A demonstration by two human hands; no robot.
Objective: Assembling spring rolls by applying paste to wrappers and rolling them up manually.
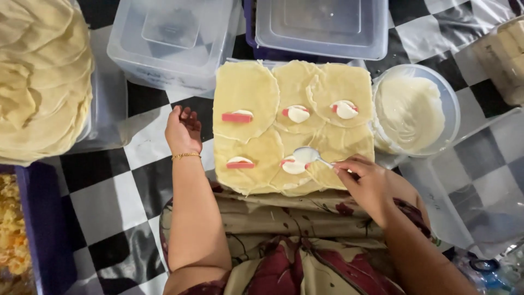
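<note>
The right hand (367,180) pinches a spoon (310,155), its long axis pointing left over the front-middle wrapper (295,169) on the board. The left hand (183,130), fingers loosely curled and empty, rests beside the board's left edge.

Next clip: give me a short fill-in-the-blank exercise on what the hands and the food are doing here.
1. The right hand holds a ____ over a wrapper.
2. The round tub beside the wrappers holds a ____ sauce.
3. The left hand wears a ____ bracelet.
4. The number of wrappers still without any filling is ____.

Missing words: spoon; white; gold; one
</note>
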